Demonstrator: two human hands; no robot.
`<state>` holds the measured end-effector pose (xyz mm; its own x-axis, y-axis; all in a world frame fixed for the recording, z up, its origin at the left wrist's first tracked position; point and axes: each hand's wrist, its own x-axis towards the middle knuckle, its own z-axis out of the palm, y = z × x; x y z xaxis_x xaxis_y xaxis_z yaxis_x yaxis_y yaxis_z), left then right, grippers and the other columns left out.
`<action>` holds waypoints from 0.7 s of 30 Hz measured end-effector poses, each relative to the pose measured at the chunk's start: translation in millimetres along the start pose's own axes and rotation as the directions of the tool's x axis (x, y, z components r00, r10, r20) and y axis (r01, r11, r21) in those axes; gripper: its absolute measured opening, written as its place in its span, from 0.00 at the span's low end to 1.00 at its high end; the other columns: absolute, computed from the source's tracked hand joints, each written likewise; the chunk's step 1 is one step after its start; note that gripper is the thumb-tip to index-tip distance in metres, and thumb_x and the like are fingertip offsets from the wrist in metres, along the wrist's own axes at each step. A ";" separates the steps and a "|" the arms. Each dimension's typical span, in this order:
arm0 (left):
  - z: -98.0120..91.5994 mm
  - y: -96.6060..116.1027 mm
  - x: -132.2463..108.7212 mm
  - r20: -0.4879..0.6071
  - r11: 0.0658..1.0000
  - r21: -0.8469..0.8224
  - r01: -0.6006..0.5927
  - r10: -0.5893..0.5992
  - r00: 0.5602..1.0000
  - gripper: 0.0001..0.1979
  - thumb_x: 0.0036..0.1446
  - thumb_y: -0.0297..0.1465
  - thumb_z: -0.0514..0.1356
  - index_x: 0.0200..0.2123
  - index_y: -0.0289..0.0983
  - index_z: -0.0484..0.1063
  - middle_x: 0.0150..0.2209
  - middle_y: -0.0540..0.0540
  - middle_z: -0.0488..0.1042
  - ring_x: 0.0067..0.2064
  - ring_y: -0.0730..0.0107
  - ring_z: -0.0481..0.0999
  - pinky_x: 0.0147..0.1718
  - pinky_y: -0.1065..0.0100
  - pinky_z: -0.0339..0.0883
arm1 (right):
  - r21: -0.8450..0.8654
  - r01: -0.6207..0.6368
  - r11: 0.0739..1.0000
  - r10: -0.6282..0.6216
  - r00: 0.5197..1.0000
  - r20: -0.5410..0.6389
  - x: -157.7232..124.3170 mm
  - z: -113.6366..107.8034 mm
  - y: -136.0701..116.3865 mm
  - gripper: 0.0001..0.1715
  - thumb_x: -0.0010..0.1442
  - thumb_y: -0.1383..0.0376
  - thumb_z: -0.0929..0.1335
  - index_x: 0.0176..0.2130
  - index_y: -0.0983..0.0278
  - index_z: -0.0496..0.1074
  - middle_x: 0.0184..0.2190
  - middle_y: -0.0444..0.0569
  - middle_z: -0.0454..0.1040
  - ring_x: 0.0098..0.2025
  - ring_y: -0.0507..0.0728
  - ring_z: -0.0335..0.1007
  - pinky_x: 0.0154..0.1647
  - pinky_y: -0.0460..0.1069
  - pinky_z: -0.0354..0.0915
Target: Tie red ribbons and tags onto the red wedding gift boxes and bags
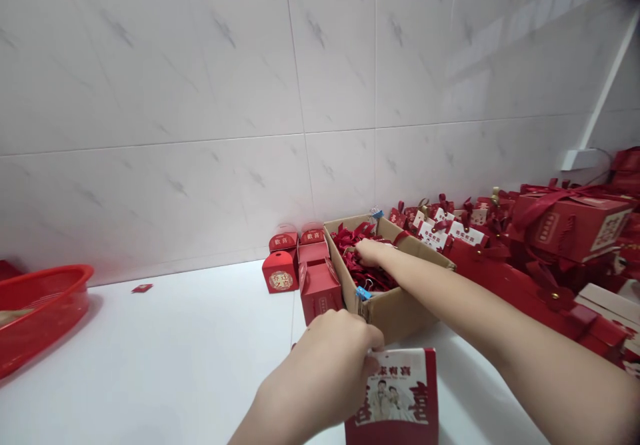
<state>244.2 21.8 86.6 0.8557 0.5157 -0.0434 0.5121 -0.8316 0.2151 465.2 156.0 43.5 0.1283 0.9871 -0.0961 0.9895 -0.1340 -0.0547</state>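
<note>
My left hand (327, 368) is closed round the top edge of a red and white gift box (400, 398) printed with a couple's picture, near the bottom of the view. My right hand (373, 253) reaches across into an open cardboard box (395, 308) and is curled over a heap of red ribbons (357, 245) inside it. The fingers are buried in the ribbons, so what they grip is hidden. A blue clip (363, 293) sits on the cardboard box's near rim.
Small red gift boxes (300, 268) stand against the tiled wall left of the cardboard box. Several finished red boxes and bags (565, 238) pile up at the right. A red plastic basket (43, 308) sits at the far left. A red scrap (142, 288) lies on the white surface.
</note>
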 end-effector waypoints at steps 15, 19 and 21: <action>-2.3 -2.5 -1.6 -0.042 0.996 -0.041 -0.079 0.077 0.996 0.07 0.48 0.23 0.53 0.21 0.37 0.61 0.21 0.52 0.67 0.21 0.76 0.57 0.21 0.71 0.48 | 0.747 0.148 0.648 0.111 0.952 -0.285 -30.0 -25.0 4.3 0.16 0.63 0.61 0.65 0.49 0.67 0.67 0.45 0.52 0.70 0.42 0.55 0.69 0.41 0.53 0.69; -0.8 -4.9 -1.0 -0.043 0.996 -0.054 -0.078 0.076 0.996 0.06 0.47 0.22 0.52 0.21 0.36 0.63 0.22 0.51 0.68 0.22 0.76 0.59 0.20 0.71 0.48 | 0.889 0.268 0.372 0.149 0.927 -0.343 -61.0 -34.6 7.2 0.17 0.62 0.66 0.60 0.50 0.68 0.63 0.33 0.50 0.72 0.24 0.48 0.65 0.25 0.44 0.63; -1.0 -4.6 -0.8 -0.047 0.995 -0.058 -0.087 0.084 0.995 0.06 0.47 0.22 0.52 0.21 0.36 0.63 0.22 0.50 0.69 0.22 0.75 0.60 0.20 0.71 0.47 | 0.918 0.314 0.241 0.134 0.926 -0.352 -82.5 -34.3 8.0 0.20 0.58 0.67 0.59 0.51 0.67 0.61 0.29 0.47 0.70 0.18 0.46 0.57 0.19 0.42 0.57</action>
<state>241.1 25.4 86.7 0.8914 0.4528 0.0207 0.4304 -0.8599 0.2743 464.8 76.6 85.1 0.2753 0.9274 0.2534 0.2174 0.1968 -0.9561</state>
